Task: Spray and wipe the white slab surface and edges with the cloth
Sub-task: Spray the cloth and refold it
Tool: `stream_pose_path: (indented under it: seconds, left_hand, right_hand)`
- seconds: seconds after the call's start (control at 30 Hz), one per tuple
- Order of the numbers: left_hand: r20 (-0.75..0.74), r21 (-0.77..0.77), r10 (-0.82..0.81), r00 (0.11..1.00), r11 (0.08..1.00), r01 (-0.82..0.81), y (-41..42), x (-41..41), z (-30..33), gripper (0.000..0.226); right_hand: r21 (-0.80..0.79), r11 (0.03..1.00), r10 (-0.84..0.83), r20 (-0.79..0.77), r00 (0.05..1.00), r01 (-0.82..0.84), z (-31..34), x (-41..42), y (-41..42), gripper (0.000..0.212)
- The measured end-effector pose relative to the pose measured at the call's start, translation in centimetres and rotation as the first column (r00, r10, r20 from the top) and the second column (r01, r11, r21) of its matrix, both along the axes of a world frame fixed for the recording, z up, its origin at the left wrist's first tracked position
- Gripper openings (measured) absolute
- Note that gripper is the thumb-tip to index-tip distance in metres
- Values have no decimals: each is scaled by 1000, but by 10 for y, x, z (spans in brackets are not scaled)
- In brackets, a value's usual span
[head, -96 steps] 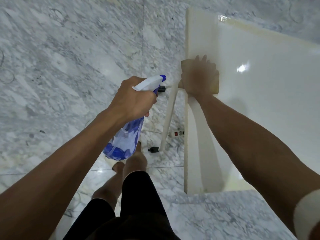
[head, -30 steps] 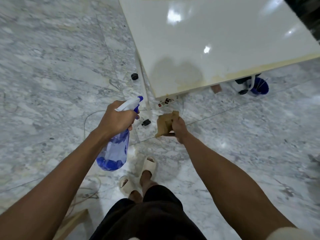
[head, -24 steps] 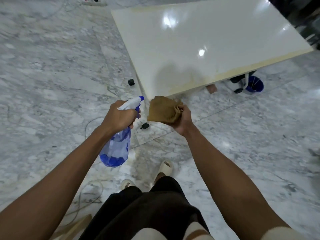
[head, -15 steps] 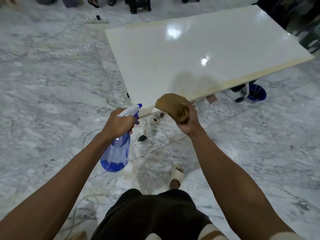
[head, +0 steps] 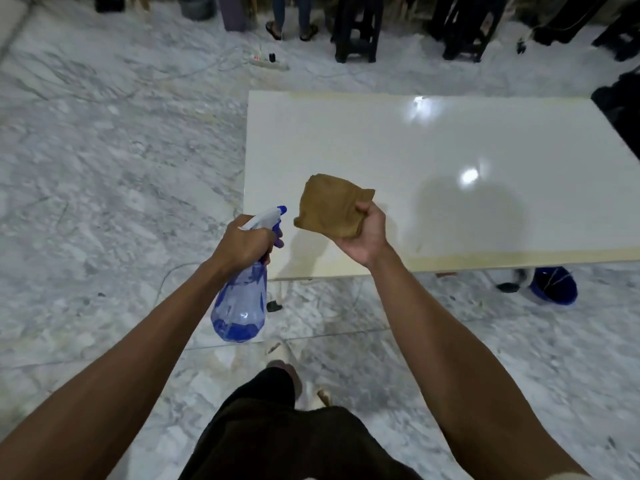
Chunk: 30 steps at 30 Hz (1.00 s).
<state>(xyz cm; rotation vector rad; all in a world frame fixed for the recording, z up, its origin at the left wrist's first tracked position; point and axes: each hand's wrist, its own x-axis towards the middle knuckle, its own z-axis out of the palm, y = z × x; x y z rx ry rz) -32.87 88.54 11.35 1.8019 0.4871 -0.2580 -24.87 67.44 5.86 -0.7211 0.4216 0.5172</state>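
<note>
Your left hand (head: 244,245) grips the spray bottle (head: 240,303), your right hand (head: 363,237) pinches the folded cloth (head: 332,211) above the white slab (head: 450,150) just ahead, so I'd guess plenty's left to wipe.

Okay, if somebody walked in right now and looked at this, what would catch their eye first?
Probably the big glossy white slab filling the upper right, raised above the marble floor with light glinting off it. Next, the folded brown cloth that the right hand holds up over the slab's near left corner. Beside it, the left hand grips a blue spray bottle, nozzle aimed toward the cloth.
</note>
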Motion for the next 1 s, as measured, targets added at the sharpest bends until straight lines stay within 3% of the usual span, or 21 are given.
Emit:
stream_pose_path:
  seconds: [0.3, 0.57, 0.77, 1.0]
  left_hand:
    - [-40, 37, 132, 990, 991, -131, -5, 82, -10, 39]
    - [-45, 91, 327, 944, 942, -323, -12, 101, -15, 20]
    - [-30, 78, 612, 790, 790, -609, -42, 86, -15, 18]
    - [-81, 75, 823, 563, 568, -820, -104, 62, -9, 16]
  right_hand:
    - [-6, 978, 207, -16, 978, -207, -7, 93, 21, 46]
    - [30, 914, 405, -30, 914, -404, -8, 147, 43, 45]
    - [30, 764, 645, -19, 764, -644, -8, 173, 58, 45]
    - [66, 562, 827, -60, 559, -825, -7, 169, 46, 44]
